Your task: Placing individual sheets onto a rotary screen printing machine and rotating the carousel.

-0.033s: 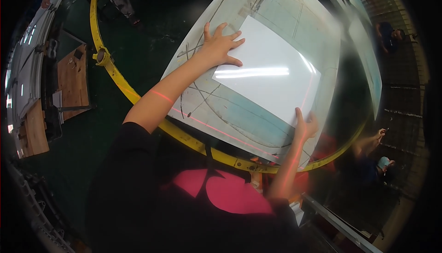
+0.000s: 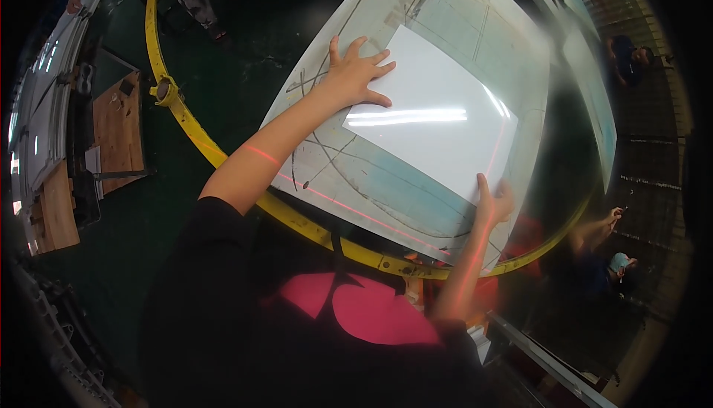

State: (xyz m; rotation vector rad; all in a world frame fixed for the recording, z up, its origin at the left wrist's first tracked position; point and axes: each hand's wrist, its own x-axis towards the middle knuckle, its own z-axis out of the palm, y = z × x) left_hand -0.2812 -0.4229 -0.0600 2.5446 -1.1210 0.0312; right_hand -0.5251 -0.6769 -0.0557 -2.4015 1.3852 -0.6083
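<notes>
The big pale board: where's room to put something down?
On the board, between the white sheet and the right rim, and between the sheet's near edge and the red line. Crowded: the sheet's left edge, under the left hand, and near corner, by the right hand.

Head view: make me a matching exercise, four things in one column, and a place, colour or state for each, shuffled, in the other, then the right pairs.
1. Sheet
2. Left hand
3. Ring
4. Right hand

A. Yellow and curved
B. At the sheet's lower right corner
C. White, lying on the marked panel
D. Fingers spread, at the sheet's left edge

Pairs: 1-C, 2-D, 3-A, 4-B
</notes>
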